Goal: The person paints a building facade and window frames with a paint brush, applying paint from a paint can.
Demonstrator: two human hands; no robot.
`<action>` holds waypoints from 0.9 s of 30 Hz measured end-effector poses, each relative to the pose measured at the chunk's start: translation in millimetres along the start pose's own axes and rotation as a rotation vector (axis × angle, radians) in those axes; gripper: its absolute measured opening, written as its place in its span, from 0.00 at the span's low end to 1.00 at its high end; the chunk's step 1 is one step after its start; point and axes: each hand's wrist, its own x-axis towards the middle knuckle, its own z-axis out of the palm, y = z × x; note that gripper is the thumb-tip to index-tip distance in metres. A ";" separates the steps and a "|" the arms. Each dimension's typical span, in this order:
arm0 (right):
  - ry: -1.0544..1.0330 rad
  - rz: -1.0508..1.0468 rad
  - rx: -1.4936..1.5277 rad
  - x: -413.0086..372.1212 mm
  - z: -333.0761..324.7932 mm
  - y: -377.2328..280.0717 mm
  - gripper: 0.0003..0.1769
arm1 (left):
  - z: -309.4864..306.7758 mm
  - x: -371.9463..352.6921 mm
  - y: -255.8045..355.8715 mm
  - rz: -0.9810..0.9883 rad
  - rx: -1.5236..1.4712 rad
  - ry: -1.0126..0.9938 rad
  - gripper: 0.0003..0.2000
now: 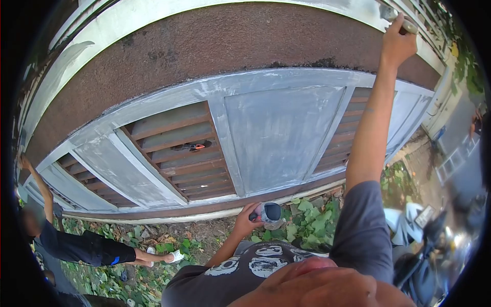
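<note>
My right hand is raised high at the upper right, its fingers closed round the handle of a paintbrush. The bristle end lies against or very near the pale ledge above the brown wall band. Low in front of my chest, my left hand grips a small paint container with a dark grey inside. Grey-painted panels with streaky pale patches span the wall between both hands.
Brown louvred slats sit between the panels, with a small orange-and-black object on them. At far left another person reaches up to the wall. Leafy plants cover the ground; motorbikes stand at right.
</note>
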 end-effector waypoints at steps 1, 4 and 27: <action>0.014 -0.132 -0.171 1.3 -3.9 9.2 0.16 | -2.3 -0.9 -1.5 -0.007 0.005 0.001 0.43; -0.028 -0.332 -0.204 -24.8 12.7 -14.7 0.14 | -6.6 3.9 -2.1 0.005 0.016 -0.016 0.43; -0.012 -0.236 -0.265 -41.0 -11.1 -13.5 0.11 | 0.7 -2.2 3.5 0.017 -0.003 -0.028 0.44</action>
